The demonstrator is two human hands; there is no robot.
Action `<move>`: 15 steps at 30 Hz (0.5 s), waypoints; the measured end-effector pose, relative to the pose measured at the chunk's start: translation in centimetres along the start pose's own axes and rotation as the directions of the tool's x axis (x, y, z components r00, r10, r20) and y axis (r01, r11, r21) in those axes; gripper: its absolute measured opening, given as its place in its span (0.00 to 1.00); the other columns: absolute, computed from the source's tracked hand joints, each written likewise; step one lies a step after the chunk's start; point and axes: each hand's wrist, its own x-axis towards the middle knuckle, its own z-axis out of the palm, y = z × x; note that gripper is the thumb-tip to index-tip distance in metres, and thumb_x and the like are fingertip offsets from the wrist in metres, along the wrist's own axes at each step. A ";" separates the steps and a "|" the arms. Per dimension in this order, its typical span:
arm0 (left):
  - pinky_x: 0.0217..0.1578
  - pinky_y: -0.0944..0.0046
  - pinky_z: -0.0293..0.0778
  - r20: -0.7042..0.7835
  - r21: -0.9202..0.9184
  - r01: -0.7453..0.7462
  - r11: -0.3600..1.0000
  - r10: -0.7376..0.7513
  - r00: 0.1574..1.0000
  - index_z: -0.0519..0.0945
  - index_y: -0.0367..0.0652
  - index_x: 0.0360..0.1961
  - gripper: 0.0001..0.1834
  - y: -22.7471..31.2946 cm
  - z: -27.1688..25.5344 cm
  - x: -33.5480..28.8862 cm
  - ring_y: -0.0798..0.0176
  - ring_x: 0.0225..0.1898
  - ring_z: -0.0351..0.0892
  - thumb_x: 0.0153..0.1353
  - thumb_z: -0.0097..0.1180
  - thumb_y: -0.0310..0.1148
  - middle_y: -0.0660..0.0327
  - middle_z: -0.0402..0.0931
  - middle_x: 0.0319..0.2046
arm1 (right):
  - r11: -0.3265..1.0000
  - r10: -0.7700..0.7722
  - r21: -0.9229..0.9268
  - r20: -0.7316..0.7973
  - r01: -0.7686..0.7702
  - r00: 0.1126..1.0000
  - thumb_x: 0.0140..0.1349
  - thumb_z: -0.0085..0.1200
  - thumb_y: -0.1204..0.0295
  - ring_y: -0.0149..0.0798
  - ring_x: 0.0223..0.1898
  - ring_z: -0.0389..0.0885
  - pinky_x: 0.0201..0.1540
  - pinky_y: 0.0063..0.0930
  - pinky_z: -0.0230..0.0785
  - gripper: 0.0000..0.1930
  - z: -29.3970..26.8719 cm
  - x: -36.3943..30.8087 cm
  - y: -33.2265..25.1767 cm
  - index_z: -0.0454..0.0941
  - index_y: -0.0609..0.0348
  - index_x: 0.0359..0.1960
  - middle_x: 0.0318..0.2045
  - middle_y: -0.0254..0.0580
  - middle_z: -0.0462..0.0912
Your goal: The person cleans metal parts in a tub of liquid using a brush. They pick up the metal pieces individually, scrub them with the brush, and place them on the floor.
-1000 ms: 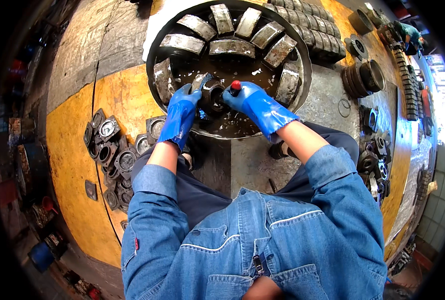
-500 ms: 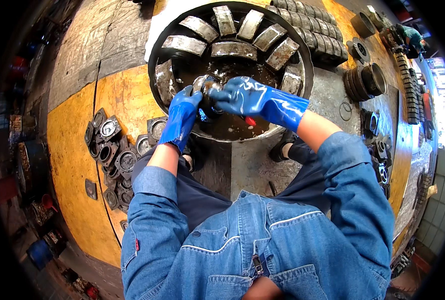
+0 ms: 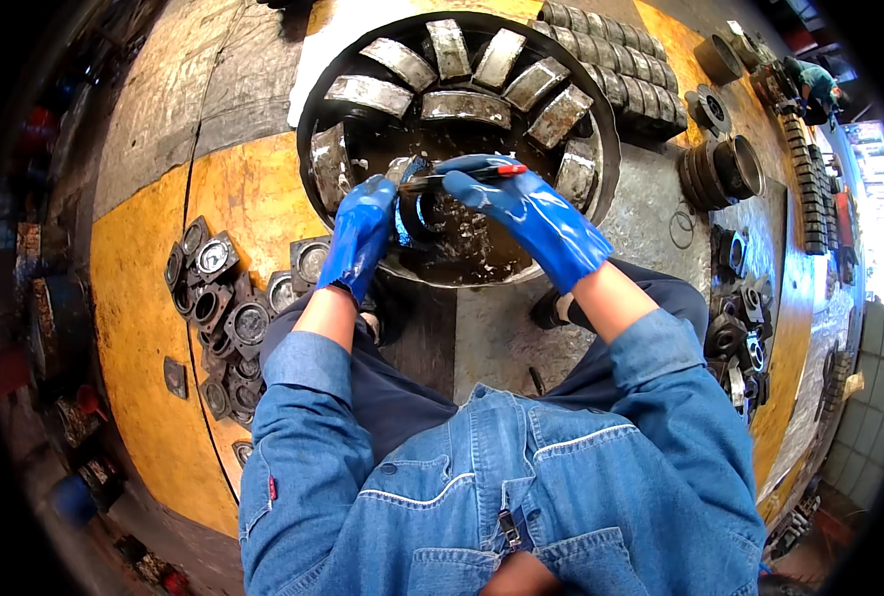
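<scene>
Workshop floor, yellow and grey, parts all round. I see left hand (image 3: 360,230) closed on a small metal part (image 3: 409,199) over the round tub (image 3: 315,139). Right hand (image 3: 521,204) grips a red-tipped tool (image 3: 467,176) against it. Looks like cleaning; next needs steady part, tool worked round.

Over a round black basin (image 3: 308,149) ringed with grey metal blocks (image 3: 467,107), the blue-gloved left hand (image 3: 360,233) grips a dark round part (image 3: 417,204). The gloved right hand (image 3: 516,204) holds a red-tipped tool (image 3: 467,175) across its top. Square metal housings (image 3: 225,313) lie on the yellow floor (image 3: 144,328) at the left.
</scene>
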 end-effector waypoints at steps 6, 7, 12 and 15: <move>0.58 0.53 0.72 0.022 -0.024 -0.095 0.995 0.096 0.995 0.79 0.31 0.56 0.24 2.1 -0.1 0.6 0.39 0.58 0.79 0.75 0.43 0.41 0.40 0.82 0.55 | 0.974 -0.156 -0.162 0.023 0.158 0.987 0.70 0.56 0.61 0.36 0.47 0.84 0.55 0.32 0.76 0.18 -3.7 4.9 5.0 0.85 0.57 0.54 0.48 0.43 0.89; 0.60 0.52 0.72 0.020 0.106 -0.158 0.982 0.157 0.987 0.79 0.31 0.57 0.24 1.1 -0.1 0.3 0.38 0.59 0.78 0.75 0.42 0.41 0.40 0.81 0.56 | 0.967 -0.153 -0.210 -0.023 0.145 0.988 0.71 0.54 0.63 0.38 0.49 0.83 0.57 0.33 0.75 0.17 -3.1 4.0 5.1 0.84 0.57 0.55 0.49 0.45 0.88; 0.66 0.51 0.68 0.078 0.273 -0.173 0.946 0.157 0.984 0.79 0.33 0.60 0.25 -0.7 -0.5 0.2 0.36 0.64 0.74 0.76 0.41 0.41 0.39 0.77 0.61 | 0.924 -0.120 -0.383 -0.292 0.000 0.949 0.74 0.44 0.67 0.46 0.55 0.82 0.60 0.38 0.72 0.18 0.5 -3.9 1.1 0.81 0.59 0.57 0.53 0.50 0.85; 0.66 0.52 0.68 0.009 0.041 0.029 0.999 -0.029 1.000 0.79 0.33 0.59 0.23 2.4 -0.2 -0.3 0.37 0.65 0.74 0.76 0.42 0.37 0.38 0.77 0.61 | 0.951 0.252 -0.038 -0.475 -0.306 0.843 0.66 0.59 0.54 0.35 0.39 0.82 0.48 0.34 0.75 0.21 1.1 -6.0 0.9 0.87 0.62 0.43 0.35 0.42 0.87</move>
